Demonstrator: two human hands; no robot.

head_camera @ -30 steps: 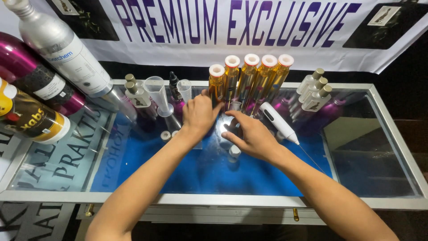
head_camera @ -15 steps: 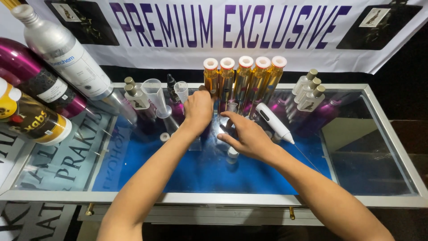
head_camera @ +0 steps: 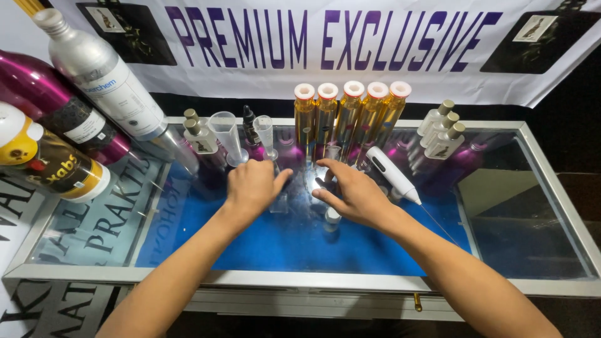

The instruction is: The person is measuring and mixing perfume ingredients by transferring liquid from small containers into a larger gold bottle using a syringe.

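A perfume stall: glass display counter (head_camera: 557,188), amber bottles (head_camera: 347,116), banner (head_camera: 375,44)

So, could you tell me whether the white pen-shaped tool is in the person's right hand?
No, the white pen-shaped tool lies on the glass counter beside the right hand, not gripped.

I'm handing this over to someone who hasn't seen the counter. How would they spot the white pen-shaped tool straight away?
Start at the glass display counter with the blue lining and find the row of five amber bottles along its back edge. Just right of them, beside the right hand, lies the white pen-shaped tool. It alone lies slanted with a fine needle tip; its neighbours are upright bottles.
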